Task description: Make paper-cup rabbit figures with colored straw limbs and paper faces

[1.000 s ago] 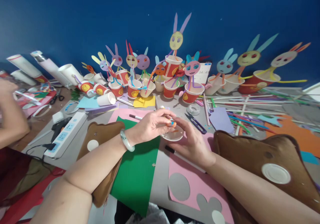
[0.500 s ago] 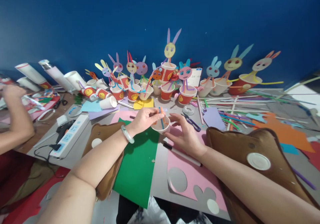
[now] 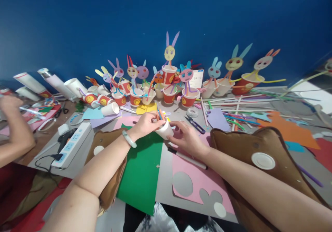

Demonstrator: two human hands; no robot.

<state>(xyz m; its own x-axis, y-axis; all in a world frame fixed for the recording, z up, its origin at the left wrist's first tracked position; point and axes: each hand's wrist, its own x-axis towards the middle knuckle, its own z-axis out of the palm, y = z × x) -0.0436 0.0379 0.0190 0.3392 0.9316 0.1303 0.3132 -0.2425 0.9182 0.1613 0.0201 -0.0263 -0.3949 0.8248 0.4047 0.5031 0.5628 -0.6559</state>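
A white paper cup (image 3: 165,132), tilted with its side towards me, is between my hands above the green sheet (image 3: 141,169). My left hand (image 3: 146,125), with a pale bangle at the wrist, pinches at the cup's rim, where orange and blue strips (image 3: 160,114) stick up. Thumb and fingers of my right hand (image 3: 185,137) close on the cup's right side. Below my right hand lie a black-and-white marker (image 3: 188,157) and a pink sheet (image 3: 192,180) with round cut-outs.
Rabbit-faced figures (image 3: 186,75) in cups line the blue wall. Brown cushions (image 3: 249,163) flank the workspace. At left are a power strip (image 3: 74,144) and another person's arm (image 3: 17,131). A box cutter (image 3: 195,124), coloured sticks and an orange sheet (image 3: 290,131) lie to the right.
The cup has tipped over, so its outer side shows instead of its open inside. My right fingers have come onto it. The whole view has shifted slightly.
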